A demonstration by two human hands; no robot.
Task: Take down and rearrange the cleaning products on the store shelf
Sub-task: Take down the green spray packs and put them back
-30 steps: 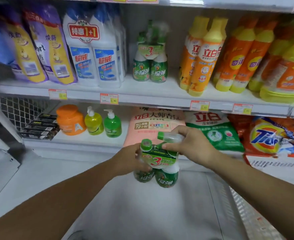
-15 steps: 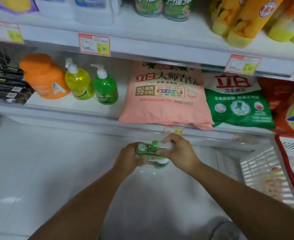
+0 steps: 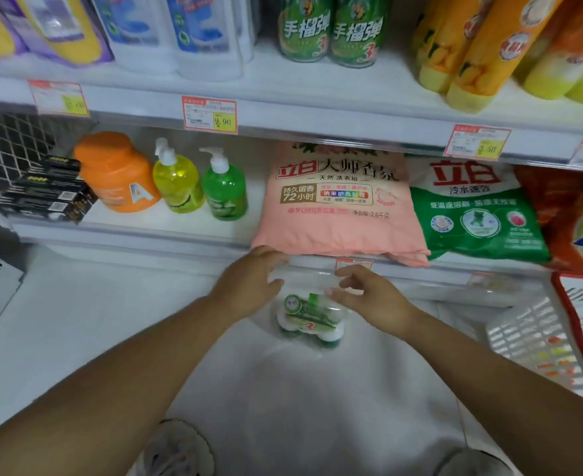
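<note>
Green and white, the twin pack (image 3: 309,317) of spray bottles stands upright on the pale floor (image 3: 77,321), seen from above, wrapped in clear film with a green card band across its necks. The left hand (image 3: 249,281) hovers at ten o'clock of the pack, fingers straight and spread, gripping nothing. The right hand (image 3: 369,297) sits at two o'clock, fingers loosely apart. Its fingertips (image 3: 334,291) come right up to the trigger head (whether they touch it I cannot tell, as the frame is blurred there). Neither hand is closed round the pack.

At twelve o'clock from the pack, the lower shelf (image 3: 146,231) carries a pink detergent bag (image 3: 338,207), its front edge overhanging the lip just beyond the left hand's fingers. Round at eleven o'clock stand a green pump bottle (image 3: 225,190), a yellow pump bottle (image 3: 176,183) and an orange jar (image 3: 118,173), side by side. On the upper shelf (image 3: 317,123), again at twelve o'clock, stands a second twin pack (image 3: 331,29) of the same kind. A white basket (image 3: 537,341) lies at three o'clock.
</note>
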